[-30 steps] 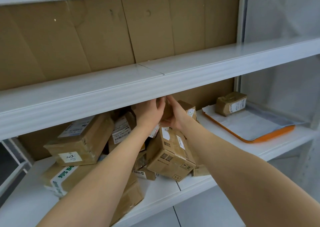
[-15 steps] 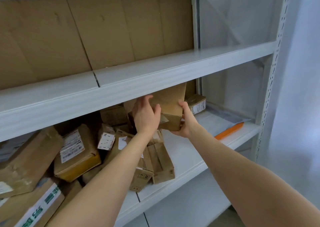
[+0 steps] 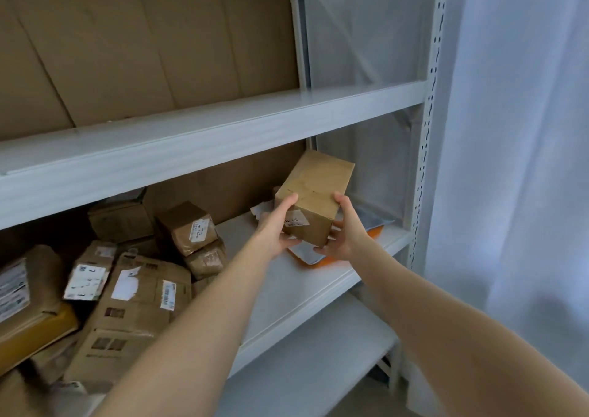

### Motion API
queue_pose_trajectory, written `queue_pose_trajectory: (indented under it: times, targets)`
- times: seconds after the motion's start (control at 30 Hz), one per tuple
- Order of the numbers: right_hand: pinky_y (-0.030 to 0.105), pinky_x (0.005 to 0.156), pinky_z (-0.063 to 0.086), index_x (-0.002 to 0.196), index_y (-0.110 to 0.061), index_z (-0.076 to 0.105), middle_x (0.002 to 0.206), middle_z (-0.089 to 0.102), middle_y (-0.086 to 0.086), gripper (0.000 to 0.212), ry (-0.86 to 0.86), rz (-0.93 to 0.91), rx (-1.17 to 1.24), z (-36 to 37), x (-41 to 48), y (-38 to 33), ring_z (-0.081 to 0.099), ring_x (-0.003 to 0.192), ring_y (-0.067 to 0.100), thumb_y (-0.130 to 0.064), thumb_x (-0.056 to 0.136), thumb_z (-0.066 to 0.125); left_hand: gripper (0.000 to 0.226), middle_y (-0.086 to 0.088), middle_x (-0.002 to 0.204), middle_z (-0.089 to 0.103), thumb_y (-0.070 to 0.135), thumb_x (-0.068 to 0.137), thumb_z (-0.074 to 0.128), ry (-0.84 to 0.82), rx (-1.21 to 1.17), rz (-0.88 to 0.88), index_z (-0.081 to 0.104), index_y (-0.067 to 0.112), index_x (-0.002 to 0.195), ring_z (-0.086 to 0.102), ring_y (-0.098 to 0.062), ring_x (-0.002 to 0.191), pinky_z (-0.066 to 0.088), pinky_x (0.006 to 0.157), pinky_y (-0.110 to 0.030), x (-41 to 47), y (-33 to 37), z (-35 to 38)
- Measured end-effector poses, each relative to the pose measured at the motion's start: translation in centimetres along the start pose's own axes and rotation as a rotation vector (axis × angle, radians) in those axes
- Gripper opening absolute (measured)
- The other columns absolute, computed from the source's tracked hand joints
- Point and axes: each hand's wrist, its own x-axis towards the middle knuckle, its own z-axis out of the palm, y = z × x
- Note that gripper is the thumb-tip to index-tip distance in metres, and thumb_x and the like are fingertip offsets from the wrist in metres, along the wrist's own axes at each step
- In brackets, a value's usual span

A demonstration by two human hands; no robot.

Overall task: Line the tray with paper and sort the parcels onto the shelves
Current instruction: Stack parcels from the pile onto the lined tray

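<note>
Both hands held one brown box (image 3: 314,196) in the air, just over the orange tray (image 3: 328,262) on the middle shelf (image 3: 287,292). The left hand (image 3: 275,228) gripped its left side and the right hand (image 3: 345,232) its right side. Box and hands hid most of the tray and its paper (image 3: 302,252). A pile of parcels (image 3: 140,289) lay to the left on the same shelf. A curtain (image 3: 516,161) hung on the right.

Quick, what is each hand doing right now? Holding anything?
Left hand: holding the brown cardboard box by its left side.
Right hand: holding the same box by its right side and underneath.
</note>
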Motion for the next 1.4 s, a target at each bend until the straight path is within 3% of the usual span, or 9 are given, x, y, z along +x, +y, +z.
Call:
queue_pose_trajectory:
  times: [0.17,0.3,0.4,0.5,0.8,0.93,1.07,1.2,1.4]
  targets:
    - [0.054,0.103,0.041,0.140,-0.018,0.036,0.131,0.050,0.015,0.077,0.000,-0.035,-0.039,-2.0,1.7,-2.5,0.051,0.118,0.037,-0.052,0.079,0.070,0.071,-0.011,0.115,0.062,0.046,0.067,0.077,0.110,0.132,0.061,0.052,0.015,0.126,0.060,-0.029,0.101,0.056,0.080,-0.043,2.9,0.9,1.9]
    - [0.056,0.098,0.044,0.145,-0.019,0.032,0.142,0.044,0.014,0.092,0.016,-0.076,-0.075,-2.9,3.9,-4.4,0.047,0.125,0.039,-0.065,0.074,0.069,0.071,-0.010,0.121,0.059,0.043,0.071,0.074,0.132,0.205,0.105,0.048,0.018,0.132,0.059,-0.027,0.104,0.054,0.086,-0.044,6.6,1.6,2.4]
    - [0.058,0.102,0.043,0.148,-0.018,0.030,0.148,0.039,0.014,0.101,0.030,-0.108,-0.108,-4.0,5.9,-6.0,0.045,0.129,0.039,-0.071,0.071,0.067,0.093,-0.007,0.143,0.033,0.039,0.071,0.075,0.153,0.601,0.328,0.025,0.029,0.148,0.049,-0.026,0.120,0.046,0.094,-0.033,9.3,1.5,2.6]
    - [0.060,0.102,0.040,0.150,-0.026,0.026,0.150,0.036,0.017,0.101,-0.001,-0.103,-0.132,-4.5,8.0,-7.7,0.044,0.131,0.038,-0.075,0.070,0.063,0.110,-0.005,0.143,0.015,0.033,0.065,0.081,0.131,1.053,0.705,0.012,0.026,0.151,0.037,-0.025,0.129,0.037,0.102,-0.031,12.0,0.8,3.5]
    - [0.055,0.094,0.045,0.137,-0.011,0.042,0.135,0.052,0.020,0.087,0.104,-0.127,-0.060,-4.5,14.9,-10.6,0.053,0.121,0.041,-0.065,0.074,0.068,0.114,-0.011,0.144,0.021,0.026,0.060,0.086,0.003,1.217,1.051,0.018,0.011,0.150,0.038,-0.028,0.128,0.044,0.099,-0.036,18.4,-0.3,6.4]
    - [0.055,0.096,0.048,0.125,-0.012,0.045,0.127,0.056,0.021,0.076,0.151,-0.104,-0.036,-5.5,17.2,-10.8,0.057,0.114,0.040,-0.060,0.073,0.073,0.111,-0.010,0.143,0.022,0.025,0.061,0.085,-0.006,1.226,1.046,0.019,0.010,0.149,0.039,-0.026,0.128,0.045,0.099,-0.036,20.2,-1.2,6.7]
    - [0.051,0.091,0.049,0.138,-0.011,0.044,0.132,0.056,0.018,0.090,0.217,-0.054,-0.195,-6.5,18.6,-10.8,0.058,0.114,0.038,-0.064,0.071,0.071,0.111,-0.008,0.146,0.018,0.030,0.063,0.085,0.055,1.059,0.800,0.018,0.015,0.150,0.035,-0.023,0.131,0.032,0.095,-0.020,21.6,-2.2,6.7]
    - [0.059,0.099,0.042,0.149,-0.024,0.023,0.148,0.038,0.018,0.105,0.213,-0.038,-0.210,-7.1,19.1,-10.8,0.046,0.128,0.044,-0.071,0.067,0.069,0.113,-0.001,0.149,0.015,0.039,0.065,0.084,0.137,0.996,0.633,0.013,0.023,0.151,0.030,-0.022,0.134,0.030,0.088,-0.023,23.1,-1.8,5.4]
    - [0.058,0.097,0.045,0.148,-0.020,0.024,0.147,0.036,0.016,0.103,0.185,0.044,-0.144,-6.1,19.9,-9.2,0.042,0.130,0.042,-0.061,0.069,0.075,0.115,0.000,0.154,0.006,0.038,0.066,0.083,0.020,0.954,0.361,0.008,0.027,0.152,0.016,-0.026,0.143,0.032,0.108,-0.041,24.6,-1.9,3.8]
